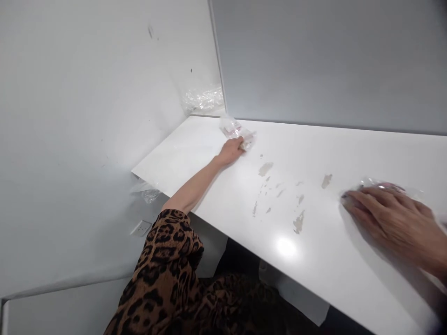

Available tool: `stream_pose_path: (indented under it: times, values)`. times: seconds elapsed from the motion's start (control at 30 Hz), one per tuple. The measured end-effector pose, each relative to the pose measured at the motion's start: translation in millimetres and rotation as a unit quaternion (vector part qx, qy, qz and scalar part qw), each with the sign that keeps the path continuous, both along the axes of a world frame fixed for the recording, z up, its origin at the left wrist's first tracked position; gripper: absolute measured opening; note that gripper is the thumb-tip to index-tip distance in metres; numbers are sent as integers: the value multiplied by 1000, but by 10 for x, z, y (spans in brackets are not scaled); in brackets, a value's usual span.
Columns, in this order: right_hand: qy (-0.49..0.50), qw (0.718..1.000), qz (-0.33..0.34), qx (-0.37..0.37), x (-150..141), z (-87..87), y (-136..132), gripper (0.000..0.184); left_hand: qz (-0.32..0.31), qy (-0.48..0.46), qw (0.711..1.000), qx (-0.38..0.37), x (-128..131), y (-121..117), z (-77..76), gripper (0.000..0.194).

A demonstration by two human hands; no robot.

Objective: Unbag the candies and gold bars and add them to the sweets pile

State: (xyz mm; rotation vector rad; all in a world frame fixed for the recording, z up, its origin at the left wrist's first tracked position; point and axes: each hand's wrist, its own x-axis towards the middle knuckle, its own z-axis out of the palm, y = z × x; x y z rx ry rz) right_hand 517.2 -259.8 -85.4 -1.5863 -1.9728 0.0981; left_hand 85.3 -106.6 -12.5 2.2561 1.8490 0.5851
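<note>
Toward the back of the white tabletop, my left hand [231,150] is closed on a crumpled clear plastic bag [232,126] with reddish print. Part of that bag sticks out beyond the fingers. On the right, my right hand [398,223] lies low over the table with its fingers together, closed on another clear plastic bag [387,185] with a dark red patch. The hand covers most of this second bag, so its contents cannot be made out. Between the hands, several greyish worn patches [299,221] mark the white surface.
The white table [209,186] runs along a grey panel [314,60] at the back. At the left stands a white wall [70,116] with a power socket [141,228]. Clear plastic wrap [204,98] lies in the far corner, and more plastic [150,191] hangs under the left edge.
</note>
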Motion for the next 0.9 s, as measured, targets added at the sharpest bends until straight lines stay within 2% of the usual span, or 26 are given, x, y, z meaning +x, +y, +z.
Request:
stream_pose_path:
  times: [0.1,0.23,0.33,0.4,0.43,0.5,0.57,0.63,0.67,0.73,0.8,0.87,0.9]
  values:
    - [-56,998,34,-6,-22,27,19,43,-124,23,992,-11,515,-559,-70,17]
    - [-80,994,74,4,-40,67,13,45,-211,51,976,-38,1054,-1135,-39,30]
    - [-82,990,97,58,-62,82,30,40,-263,48,955,-126,1218,-1324,132,50]
    - [-74,986,115,95,-80,82,54,40,-294,-7,934,-204,1249,-1344,269,70]
    - [-64,985,121,108,-90,80,67,41,-287,-56,930,-224,1265,-1332,326,75]
    - [-37,983,128,126,-109,75,91,42,-202,-160,946,-199,1327,-1277,393,71]
    - [-8,983,123,138,-126,71,109,42,-53,-219,966,-126,1444,-1191,394,68]
    - [9,983,116,142,-141,75,119,42,74,-209,972,-83,1591,-1078,349,82]
    - [13,983,114,140,-146,81,120,41,117,-192,971,-81,1660,-1016,319,92]
    - [14,985,111,133,-154,101,117,40,169,-182,964,-90,1761,-894,256,109]
    - [12,986,107,124,-159,127,109,38,197,-247,945,-88,1796,-791,184,115]
    - [17,988,97,115,-162,154,100,36,211,-367,903,-69,1774,-719,90,107]
    - [22,989,93,110,-161,166,96,36,218,-421,879,-58,1752,-695,32,95]
